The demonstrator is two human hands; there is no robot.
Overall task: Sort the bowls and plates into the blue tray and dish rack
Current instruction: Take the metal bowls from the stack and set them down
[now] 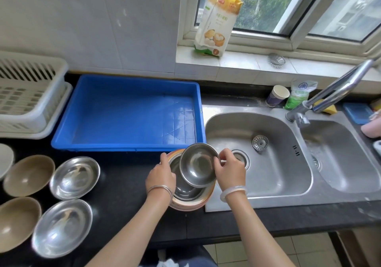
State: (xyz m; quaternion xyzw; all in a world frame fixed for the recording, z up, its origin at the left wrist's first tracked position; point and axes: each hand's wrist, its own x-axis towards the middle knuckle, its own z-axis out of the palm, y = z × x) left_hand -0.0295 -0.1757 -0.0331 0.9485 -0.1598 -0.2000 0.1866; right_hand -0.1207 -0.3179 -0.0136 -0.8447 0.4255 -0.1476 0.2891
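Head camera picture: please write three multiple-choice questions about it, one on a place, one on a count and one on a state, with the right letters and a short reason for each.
1. Where does the blue tray stand?
A) on the windowsill
B) between the dish rack and the sink
C) on the floor

2. How many brown bowls lie on the counter at the left?
A) two
B) four
C) none

3. How is the small steel bowl in the right hand?
A) flat in the blue tray
B) upside down in the sink
C) tilted, pinched at its rim over the stack that the left hand holds

Answers:
1 B, the rack is at its left, the sink at its right.
2 A, two lie beside two steel bowls.
3 C, it slants above the stack.
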